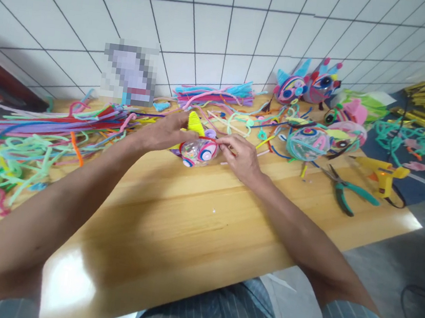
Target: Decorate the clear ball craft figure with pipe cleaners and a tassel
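Observation:
On the wooden table sits a clear plastic ball figure [197,153] with pink, white and blue coiled pipe-cleaner eyes. A yellow pipe-cleaner ear [195,123] stands up from its top. My left hand [167,132] is closed on the figure's upper left side, thumb beside the ear; its fingertips are partly hidden. A red pipe cleaner [210,139] runs across the top of the ball. At the ball's right, my right hand [239,156] pinches the end of that red pipe cleaner between thumb and forefinger.
Loose pipe cleaners [45,133] heap at left, and a bundle [214,96] lies along the tiled wall. Finished figures [291,88] stand at back right, another ball figure [307,142] nearer. Teal-handled pliers [348,191] and a yellow glue gun [384,176] lie at the right edge.

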Motion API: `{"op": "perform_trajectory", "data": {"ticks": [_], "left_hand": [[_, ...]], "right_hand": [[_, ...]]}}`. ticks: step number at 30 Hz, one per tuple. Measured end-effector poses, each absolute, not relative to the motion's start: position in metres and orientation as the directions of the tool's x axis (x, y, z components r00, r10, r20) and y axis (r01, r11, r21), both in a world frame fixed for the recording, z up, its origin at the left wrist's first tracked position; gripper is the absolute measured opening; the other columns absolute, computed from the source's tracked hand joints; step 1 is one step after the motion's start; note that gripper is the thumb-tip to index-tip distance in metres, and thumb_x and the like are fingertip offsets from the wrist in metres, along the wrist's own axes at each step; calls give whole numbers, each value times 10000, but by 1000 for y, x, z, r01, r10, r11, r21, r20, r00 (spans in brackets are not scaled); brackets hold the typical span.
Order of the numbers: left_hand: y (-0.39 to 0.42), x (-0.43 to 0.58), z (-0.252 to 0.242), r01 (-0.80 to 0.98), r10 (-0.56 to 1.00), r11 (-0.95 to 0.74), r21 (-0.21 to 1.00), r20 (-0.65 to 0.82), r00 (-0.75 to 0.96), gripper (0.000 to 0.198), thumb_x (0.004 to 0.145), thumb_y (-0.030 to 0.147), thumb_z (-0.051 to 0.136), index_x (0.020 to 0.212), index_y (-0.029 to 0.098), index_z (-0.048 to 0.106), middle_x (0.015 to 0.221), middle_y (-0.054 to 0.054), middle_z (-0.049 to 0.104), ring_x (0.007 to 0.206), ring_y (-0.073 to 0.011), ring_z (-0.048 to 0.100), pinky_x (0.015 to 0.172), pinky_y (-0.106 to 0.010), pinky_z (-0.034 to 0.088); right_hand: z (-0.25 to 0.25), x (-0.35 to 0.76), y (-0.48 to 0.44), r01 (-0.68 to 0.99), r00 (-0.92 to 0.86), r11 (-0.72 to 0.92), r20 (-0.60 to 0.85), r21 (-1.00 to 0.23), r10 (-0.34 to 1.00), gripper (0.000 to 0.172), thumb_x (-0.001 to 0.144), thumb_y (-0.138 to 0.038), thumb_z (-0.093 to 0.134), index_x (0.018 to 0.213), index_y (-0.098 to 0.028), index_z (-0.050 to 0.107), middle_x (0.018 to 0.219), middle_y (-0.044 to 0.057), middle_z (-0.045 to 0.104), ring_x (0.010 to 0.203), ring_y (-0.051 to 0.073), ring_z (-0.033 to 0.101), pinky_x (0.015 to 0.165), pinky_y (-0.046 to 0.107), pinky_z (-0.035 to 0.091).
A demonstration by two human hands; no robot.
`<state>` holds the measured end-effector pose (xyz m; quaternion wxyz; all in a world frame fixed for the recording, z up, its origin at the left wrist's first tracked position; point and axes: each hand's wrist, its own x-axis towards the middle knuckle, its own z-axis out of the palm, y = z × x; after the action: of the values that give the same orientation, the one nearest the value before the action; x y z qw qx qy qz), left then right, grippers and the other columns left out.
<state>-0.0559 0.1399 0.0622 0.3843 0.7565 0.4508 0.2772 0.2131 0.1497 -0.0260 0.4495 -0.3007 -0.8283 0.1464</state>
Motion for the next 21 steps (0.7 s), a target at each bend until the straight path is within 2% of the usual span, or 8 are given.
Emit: {"op": "perform_trajectory", "data": {"ticks": [4, 7, 10, 16, 21], "left_hand": [[133, -55, 67, 468, 912, -226, 854, 16, 410, 339, 858, 449, 769, 1095, 208, 743, 1007, -46, 782, 970, -261, 703, 888, -363, 566], [131, -55, 68, 455, 912, -185, 871, -20, 409, 358, 841, 481, 786, 1074, 210, 751, 955, -45, 768, 923, -255, 699, 850, -352, 562], [130, -56, 68, 451, 917, -172, 876, -24, 397, 382, 837, 482, 801, 1094, 202, 760, 1009, -61, 784, 910, -244, 693, 853, -353, 569], [129, -58, 67, 468, 914, -172, 867, -36, 404, 444, 842, 497, 804, 1179, 207, 781, 1122, -74, 816, 975, -267, 712, 840, -342, 580], [131, -61, 64, 492, 924, -170, 854, -36, 381, 432, 847, 522, 810, 1149, 213, 801, 1065, -63, 807, 904, -238, 692, 818, -340, 580]], "right_hand": [[-24, 211, 146, 361, -403, 770, 657, -526, 637, 186, 1016, -141, 612, 1061, -242, 761, 1059, 56, 830, 994, 228, 756, 933, 371, 586], [-23, 210, 144, 377, -385, 746, 639, -550, 666, 156, 994, -148, 621, 1048, -241, 735, 1035, 54, 820, 961, 225, 742, 913, 370, 584], [-24, 209, 144, 368, -359, 740, 648, -563, 672, 155, 985, -155, 615, 1062, -244, 716, 1021, 49, 811, 938, 215, 737, 894, 357, 585], [-22, 210, 143, 372, -353, 771, 690, -517, 632, 155, 1013, -152, 595, 1063, -246, 708, 1017, 49, 808, 950, 211, 734, 901, 351, 582], [-17, 212, 142, 384, -399, 792, 689, -474, 605, 192, 1035, -136, 565, 1041, -262, 711, 1063, 47, 811, 1023, 224, 733, 948, 376, 569]]}}
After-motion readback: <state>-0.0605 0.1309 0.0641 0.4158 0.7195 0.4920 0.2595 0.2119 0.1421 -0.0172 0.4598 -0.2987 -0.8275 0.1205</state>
